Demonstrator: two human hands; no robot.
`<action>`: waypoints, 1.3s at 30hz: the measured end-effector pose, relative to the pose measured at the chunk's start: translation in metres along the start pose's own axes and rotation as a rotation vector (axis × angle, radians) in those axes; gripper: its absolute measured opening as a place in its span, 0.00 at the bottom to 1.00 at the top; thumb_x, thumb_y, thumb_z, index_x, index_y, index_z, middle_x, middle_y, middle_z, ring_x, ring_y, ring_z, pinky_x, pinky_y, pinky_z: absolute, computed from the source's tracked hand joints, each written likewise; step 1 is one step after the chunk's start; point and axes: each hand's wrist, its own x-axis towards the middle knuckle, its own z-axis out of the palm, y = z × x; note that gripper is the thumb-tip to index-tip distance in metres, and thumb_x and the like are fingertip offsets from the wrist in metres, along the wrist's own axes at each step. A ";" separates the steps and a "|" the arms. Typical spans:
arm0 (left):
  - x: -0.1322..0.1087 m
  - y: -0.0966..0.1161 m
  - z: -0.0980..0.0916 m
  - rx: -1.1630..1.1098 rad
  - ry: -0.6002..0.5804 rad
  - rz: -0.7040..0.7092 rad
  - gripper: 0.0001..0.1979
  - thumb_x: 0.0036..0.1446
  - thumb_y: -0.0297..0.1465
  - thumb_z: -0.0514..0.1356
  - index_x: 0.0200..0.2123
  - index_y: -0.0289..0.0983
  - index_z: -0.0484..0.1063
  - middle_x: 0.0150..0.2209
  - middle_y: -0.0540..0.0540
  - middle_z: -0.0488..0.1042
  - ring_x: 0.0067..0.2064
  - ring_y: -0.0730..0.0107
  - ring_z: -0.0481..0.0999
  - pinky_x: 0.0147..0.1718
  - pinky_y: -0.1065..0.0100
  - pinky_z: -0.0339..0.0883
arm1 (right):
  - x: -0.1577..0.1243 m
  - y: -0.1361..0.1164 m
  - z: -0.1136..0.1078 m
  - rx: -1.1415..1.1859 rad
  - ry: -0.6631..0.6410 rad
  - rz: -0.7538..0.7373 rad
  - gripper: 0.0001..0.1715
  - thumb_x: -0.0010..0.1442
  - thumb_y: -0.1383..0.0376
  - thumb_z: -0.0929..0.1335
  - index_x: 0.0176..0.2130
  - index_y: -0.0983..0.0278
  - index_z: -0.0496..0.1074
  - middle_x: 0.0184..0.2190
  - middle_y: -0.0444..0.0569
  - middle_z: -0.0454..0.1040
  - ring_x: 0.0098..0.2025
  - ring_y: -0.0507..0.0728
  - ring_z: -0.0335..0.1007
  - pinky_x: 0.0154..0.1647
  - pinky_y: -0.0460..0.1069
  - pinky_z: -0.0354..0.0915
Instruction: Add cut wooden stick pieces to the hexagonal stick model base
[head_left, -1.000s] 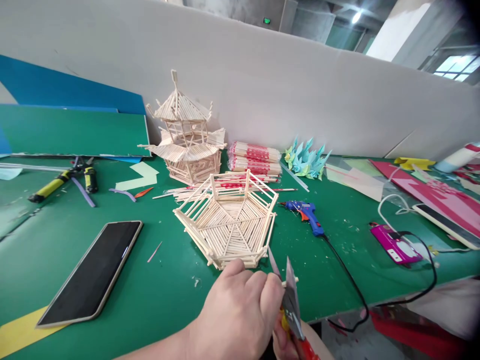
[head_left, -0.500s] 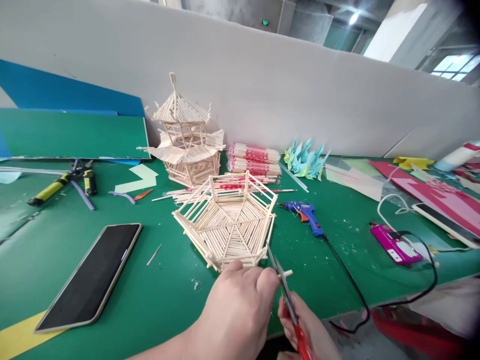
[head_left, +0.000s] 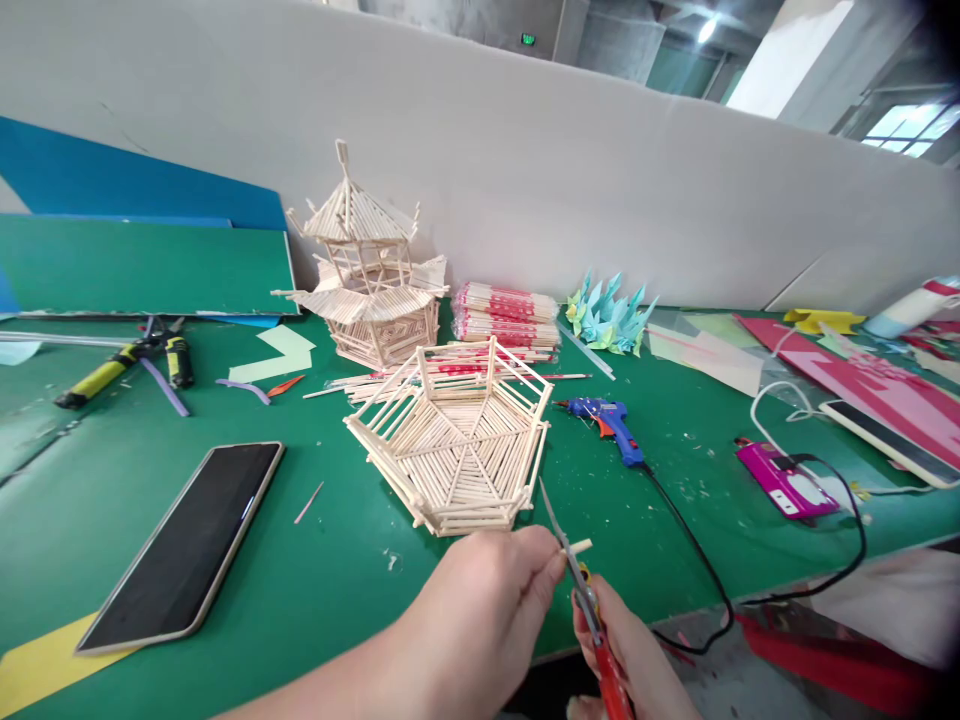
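Observation:
My left hand [head_left: 491, 605] is closed in a pinch on a thin wooden stick [head_left: 580, 546], whose pale end pokes out past my fingers. My right hand [head_left: 630, 640] grips red-handled scissors [head_left: 564, 540]; their blades cross the stick just beyond my left fingertips. Most of the stick is hidden by my left hand. Just beyond that hand, a hexagonal stick-built frame [head_left: 469, 450] with low railings rests on the green table. Behind it stands a two-tiered stick pagoda [head_left: 371, 270].
Right of the frame lie a blue glue gun [head_left: 611, 425] and a magenta power block [head_left: 784, 478]. Bundled sticks [head_left: 506, 318] and a turquoise paper ornament [head_left: 611, 315] stand at the back. On the left are a phone [head_left: 184, 545] and yellow-handled pliers [head_left: 105, 375].
Both hands have shifted slightly right with the stick and scissors. The blades now sit closer together around the stick. The frame and pagoda stay put.

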 end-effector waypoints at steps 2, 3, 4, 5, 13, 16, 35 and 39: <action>0.001 -0.006 0.011 0.337 0.195 0.192 0.10 0.55 0.23 0.44 0.24 0.37 0.60 0.21 0.48 0.68 0.21 0.71 0.62 0.22 0.67 0.56 | 0.002 0.001 -0.003 0.022 -0.090 -0.024 0.27 0.46 0.40 0.63 0.21 0.60 0.61 0.16 0.39 0.55 0.19 0.48 0.52 0.19 0.43 0.57; 0.001 -0.008 0.014 0.441 0.268 0.266 0.09 0.53 0.23 0.45 0.24 0.37 0.59 0.20 0.49 0.67 0.19 0.70 0.61 0.21 0.67 0.54 | 0.004 0.003 -0.004 0.022 -0.109 -0.018 0.27 0.46 0.40 0.63 0.21 0.60 0.61 0.16 0.38 0.55 0.18 0.48 0.53 0.19 0.43 0.57; 0.002 -0.010 0.016 0.500 0.290 0.311 0.08 0.51 0.22 0.45 0.25 0.37 0.59 0.19 0.49 0.67 0.18 0.70 0.61 0.20 0.67 0.53 | 0.009 0.004 -0.006 0.011 -0.118 -0.006 0.27 0.47 0.40 0.62 0.22 0.60 0.62 0.15 0.38 0.55 0.17 0.48 0.53 0.19 0.43 0.57; 0.002 -0.011 0.016 0.518 0.284 0.333 0.08 0.50 0.21 0.46 0.25 0.37 0.59 0.19 0.49 0.67 0.17 0.70 0.61 0.20 0.67 0.53 | 0.014 0.005 -0.008 -0.006 -0.122 -0.005 0.26 0.47 0.41 0.63 0.22 0.60 0.63 0.15 0.38 0.56 0.17 0.48 0.53 0.18 0.43 0.56; -0.001 0.000 0.007 0.425 0.207 0.275 0.08 0.51 0.21 0.48 0.24 0.38 0.60 0.21 0.48 0.70 0.20 0.69 0.66 0.20 0.68 0.58 | 0.041 0.016 -0.019 0.005 -0.294 0.022 0.27 0.44 0.42 0.66 0.17 0.61 0.62 0.12 0.37 0.53 0.15 0.47 0.49 0.17 0.44 0.54; 0.000 -0.002 0.011 0.530 0.242 0.343 0.07 0.46 0.20 0.49 0.23 0.37 0.61 0.19 0.49 0.68 0.17 0.70 0.63 0.18 0.68 0.56 | 0.039 0.015 -0.018 -0.014 -0.351 0.045 0.27 0.39 0.42 0.69 0.17 0.61 0.61 0.13 0.39 0.55 0.16 0.48 0.52 0.17 0.44 0.54; -0.001 -0.012 0.011 0.511 0.246 0.251 0.11 0.54 0.21 0.46 0.24 0.35 0.63 0.20 0.47 0.68 0.20 0.71 0.64 0.22 0.67 0.59 | 0.022 0.014 -0.003 -0.009 -0.269 -0.082 0.26 0.45 0.39 0.64 0.22 0.59 0.64 0.14 0.39 0.55 0.17 0.50 0.55 0.17 0.44 0.56; 0.001 -0.012 0.001 0.245 0.083 0.200 0.10 0.54 0.23 0.47 0.23 0.36 0.62 0.22 0.48 0.69 0.22 0.72 0.65 0.21 0.72 0.61 | 0.028 0.007 -0.008 -0.120 -0.250 -0.119 0.24 0.44 0.43 0.67 0.21 0.60 0.65 0.13 0.38 0.56 0.16 0.48 0.56 0.17 0.43 0.56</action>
